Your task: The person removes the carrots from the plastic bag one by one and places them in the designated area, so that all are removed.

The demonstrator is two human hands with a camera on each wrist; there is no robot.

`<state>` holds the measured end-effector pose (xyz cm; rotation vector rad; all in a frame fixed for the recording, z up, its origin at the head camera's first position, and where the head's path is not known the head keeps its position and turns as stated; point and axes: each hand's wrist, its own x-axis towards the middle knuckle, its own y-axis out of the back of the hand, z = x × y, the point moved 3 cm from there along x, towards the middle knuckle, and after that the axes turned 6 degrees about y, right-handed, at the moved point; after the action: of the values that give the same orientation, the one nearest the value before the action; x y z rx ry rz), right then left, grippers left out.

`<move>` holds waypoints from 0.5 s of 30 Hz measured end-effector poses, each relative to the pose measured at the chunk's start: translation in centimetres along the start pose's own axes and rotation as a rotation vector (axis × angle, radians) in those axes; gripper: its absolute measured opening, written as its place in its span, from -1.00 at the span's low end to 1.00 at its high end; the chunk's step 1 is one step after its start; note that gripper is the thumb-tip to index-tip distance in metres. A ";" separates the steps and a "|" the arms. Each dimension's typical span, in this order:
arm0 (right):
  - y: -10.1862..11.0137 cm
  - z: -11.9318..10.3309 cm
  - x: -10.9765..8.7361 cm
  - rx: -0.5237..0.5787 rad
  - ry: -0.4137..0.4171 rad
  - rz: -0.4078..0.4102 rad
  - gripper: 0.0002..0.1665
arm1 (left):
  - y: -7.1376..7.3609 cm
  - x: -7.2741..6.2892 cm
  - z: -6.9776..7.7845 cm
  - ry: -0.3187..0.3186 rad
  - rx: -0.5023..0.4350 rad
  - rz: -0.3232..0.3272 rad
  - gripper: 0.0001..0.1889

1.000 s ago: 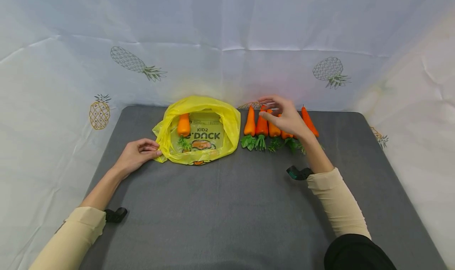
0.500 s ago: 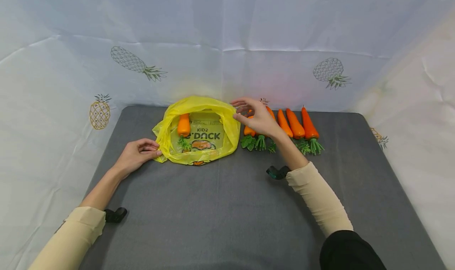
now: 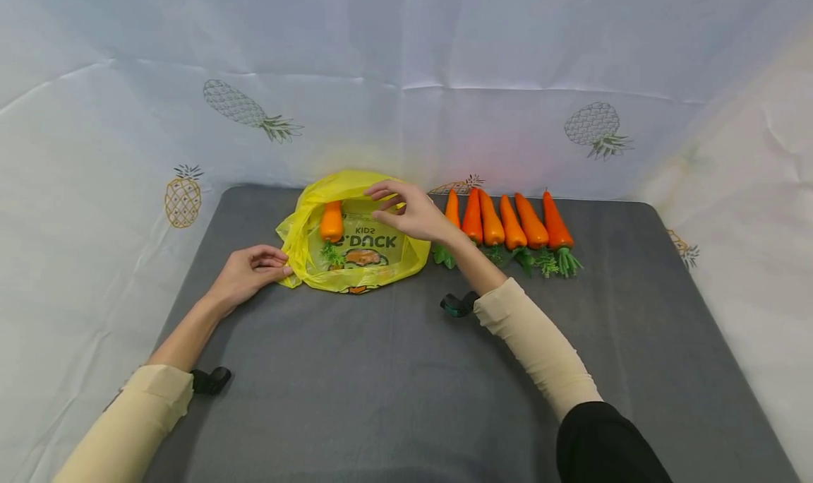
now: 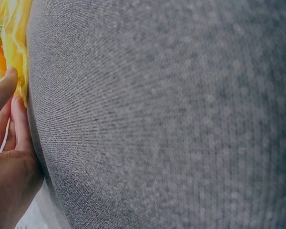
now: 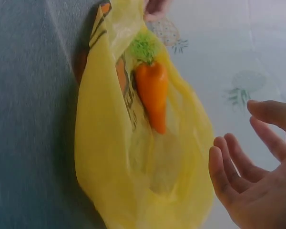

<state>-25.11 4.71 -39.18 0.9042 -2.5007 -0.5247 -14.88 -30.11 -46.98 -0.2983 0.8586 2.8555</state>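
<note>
A yellow plastic bag [image 3: 414, 253] lies on the grey table with its mouth spread wide. Inside it is one orange carrot [image 3: 332, 222] with a feathery green top, seen larger in the right wrist view as a carrot [image 5: 152, 90]. At the bag's left edge, my left hand [image 3: 249, 275] pinches the yellow plastic between thumb and fingers; the left wrist view has this hand [image 4: 12, 143] at its left side. My right hand [image 3: 409, 211] hovers over the bag's right rim, fingers spread apart and holding nothing, as the right hand [image 5: 257, 171] in its wrist view also shows.
Several carrots [image 3: 511, 225] with green tops lie in a row right of the bag, partly behind my right forearm. A white cloth [image 3: 406, 130] with pineapple prints rises behind the table [image 3: 381, 384].
My right hand has moved left from above the carrot row to over the bag, uncovering most of the row. The left hand keeps its place at the bag's edge.
</note>
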 end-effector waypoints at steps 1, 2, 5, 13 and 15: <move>-0.3 0.1 0.2 0.006 0.000 -0.007 -0.49 | 0.0 0.0 0.0 -0.002 -0.004 0.003 -0.59; -0.6 0.1 0.5 0.009 0.002 -0.014 -0.49 | 0.0 0.1 0.0 -0.005 -0.005 0.004 -0.59; -1.7 0.3 1.3 0.016 0.014 -0.036 -0.49 | -0.1 0.1 0.1 -0.010 -0.006 0.007 -0.59; -4.9 1.0 3.5 0.030 0.013 -0.104 -0.50 | -0.2 0.1 0.0 0.004 -0.006 0.011 -0.58; -5.6 1.3 3.9 0.016 -0.003 -0.113 -0.49 | -0.2 0.2 0.0 0.008 -0.004 0.009 -0.58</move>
<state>-25.65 -1.67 -41.95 1.0563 -2.4704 -0.5438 -14.99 -29.97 -47.14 -0.3074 0.8580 2.8666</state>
